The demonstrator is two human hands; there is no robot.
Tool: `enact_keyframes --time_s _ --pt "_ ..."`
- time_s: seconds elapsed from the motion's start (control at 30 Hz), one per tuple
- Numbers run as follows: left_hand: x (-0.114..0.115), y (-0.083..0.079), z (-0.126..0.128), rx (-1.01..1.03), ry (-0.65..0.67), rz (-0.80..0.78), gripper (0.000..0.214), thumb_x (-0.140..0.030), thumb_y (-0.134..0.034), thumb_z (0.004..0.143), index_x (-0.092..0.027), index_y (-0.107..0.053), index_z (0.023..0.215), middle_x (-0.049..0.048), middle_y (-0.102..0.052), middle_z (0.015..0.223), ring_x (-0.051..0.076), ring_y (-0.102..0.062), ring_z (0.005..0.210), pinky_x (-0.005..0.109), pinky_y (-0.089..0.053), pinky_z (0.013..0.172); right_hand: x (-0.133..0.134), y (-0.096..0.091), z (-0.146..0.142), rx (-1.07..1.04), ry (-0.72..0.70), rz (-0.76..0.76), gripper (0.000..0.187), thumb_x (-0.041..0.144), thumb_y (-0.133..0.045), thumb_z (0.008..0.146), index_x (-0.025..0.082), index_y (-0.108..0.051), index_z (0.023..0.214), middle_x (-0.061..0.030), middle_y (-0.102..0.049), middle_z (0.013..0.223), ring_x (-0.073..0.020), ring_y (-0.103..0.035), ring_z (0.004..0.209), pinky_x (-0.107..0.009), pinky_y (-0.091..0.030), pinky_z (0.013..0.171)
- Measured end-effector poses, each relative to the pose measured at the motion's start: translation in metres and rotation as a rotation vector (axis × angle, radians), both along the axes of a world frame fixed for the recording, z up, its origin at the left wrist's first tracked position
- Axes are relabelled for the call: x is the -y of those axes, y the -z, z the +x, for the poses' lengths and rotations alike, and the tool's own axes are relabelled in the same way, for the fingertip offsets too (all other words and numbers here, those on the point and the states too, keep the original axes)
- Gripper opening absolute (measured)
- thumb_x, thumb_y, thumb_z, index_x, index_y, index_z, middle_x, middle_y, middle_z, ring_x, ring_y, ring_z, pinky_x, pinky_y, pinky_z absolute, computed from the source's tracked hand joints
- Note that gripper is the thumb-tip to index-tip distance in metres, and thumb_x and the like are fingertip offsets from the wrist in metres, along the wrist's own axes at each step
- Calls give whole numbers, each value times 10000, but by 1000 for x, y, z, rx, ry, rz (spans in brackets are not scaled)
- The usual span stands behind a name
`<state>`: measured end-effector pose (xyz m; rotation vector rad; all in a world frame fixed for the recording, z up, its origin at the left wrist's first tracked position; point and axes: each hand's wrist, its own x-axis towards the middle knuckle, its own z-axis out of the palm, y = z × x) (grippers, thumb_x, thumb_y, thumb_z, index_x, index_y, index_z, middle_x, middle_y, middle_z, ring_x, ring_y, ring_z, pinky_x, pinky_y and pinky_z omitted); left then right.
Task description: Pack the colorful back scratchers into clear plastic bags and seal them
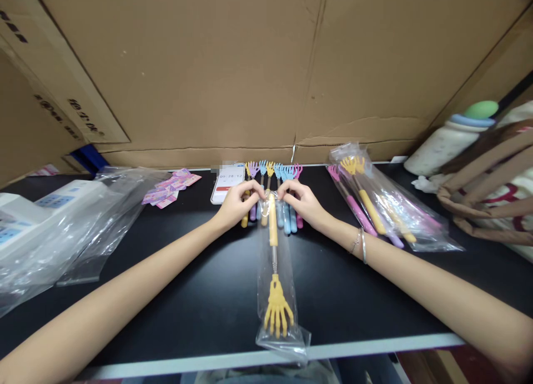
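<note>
A yellow back scratcher (273, 223) with a skeleton-hand head lies inside a clear plastic bag (287, 262), its head toward me. The bag's near end hangs slightly over the table's front edge. At the far end of the bag, my left hand (239, 203) pinches the left corner. My right hand (306, 206) pinches the right corner, fingers closed. Just behind both hands lies a row of loose back scratchers (287, 212) in blue, yellow, purple and pink, partly hidden by my fingers.
Bagged back scratchers (383, 206) lie to the right, near a white bottle (445, 145) and a brown-handled bag (470, 206). A phone (227, 178) showing a timer, pink-purple cards (170, 189), clear plastic bags (83, 234) and a white device (54, 203) are left. Cardboard (208, 67) stands behind.
</note>
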<state>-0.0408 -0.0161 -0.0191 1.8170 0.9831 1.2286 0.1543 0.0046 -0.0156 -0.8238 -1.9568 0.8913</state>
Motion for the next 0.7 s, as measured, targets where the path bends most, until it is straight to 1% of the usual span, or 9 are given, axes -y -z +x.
enact_keyframes --time_s 0.13,0.2,0.27,0.3,0.4,0.5,0.57,0.63,0.7 --pt "0 0 0 -9 5 17 117 -216 -483 822 -155 -533 737 -15 -554 744 32 -529 393 150 -401 370 3 -3 -1 15 13 30 133 223 -495 829 182 -574 731 -16 -509 782 -120 -529 658 -221 -453 486" --pt "0 0 0 -21 12 27 124 -208 -468 819 -155 -533 728 -22 -539 717 36 -527 392 158 -398 378 5 -5 -2 32 18 71 145 191 -487 813 185 -572 696 -18 -510 762 -146 -523 745 -261 -481 604" --pt "0 -1 0 -40 23 43 149 -199 -440 821 -155 -539 719 -32 -524 675 38 -519 391 165 -401 403 6 -6 -2 46 17 108 163 157 -480 792 189 -568 658 -19 -520 730 -166 -506 817 -298 -473 717" --pt "1 -2 0 -50 29 52 166 -196 -426 824 -153 -543 714 -35 -522 657 37 -512 390 169 -405 421 6 -7 -2 50 13 116 172 144 -474 783 191 -566 645 -20 -525 718 -172 -499 835 -307 -464 743" --pt "3 -4 0 -82 39 74 207 -216 -414 845 -150 -557 709 -35 -533 629 39 -495 390 180 -408 454 7 -6 -2 52 3 110 200 126 -436 779 193 -567 644 -26 -526 721 -175 -499 831 -295 -462 696" --pt "5 -6 0 -105 31 75 220 -264 -436 868 -152 -556 721 -42 -519 584 53 -498 390 182 -396 439 7 -5 0 56 -8 95 241 132 -387 800 195 -568 655 -32 -518 737 -178 -508 827 -276 -460 620" --pt "6 -6 1 -116 19 76 196 -268 -466 860 -154 -554 727 -47 -507 567 54 -492 387 180 -396 435 8 -6 0 59 -15 87 249 144 -380 809 197 -570 657 -35 -517 740 -186 -510 839 -276 -459 604" --pt "6 -6 1 -123 6 81 143 -247 -497 837 -155 -559 747 -42 -521 598 48 -484 400 175 -406 445 8 -6 0 66 -19 106 239 160 -396 817 201 -577 666 -33 -527 739 -190 -508 848 -303 -464 657" --pt "5 -6 2 -132 -10 96 88 -220 -515 814 -157 -571 789 -31 -542 662 42 -484 427 168 -413 452 7 -7 -1 71 -22 153 223 174 -418 826 206 -585 681 -25 -546 732 -189 -503 842 -349 -447 758"
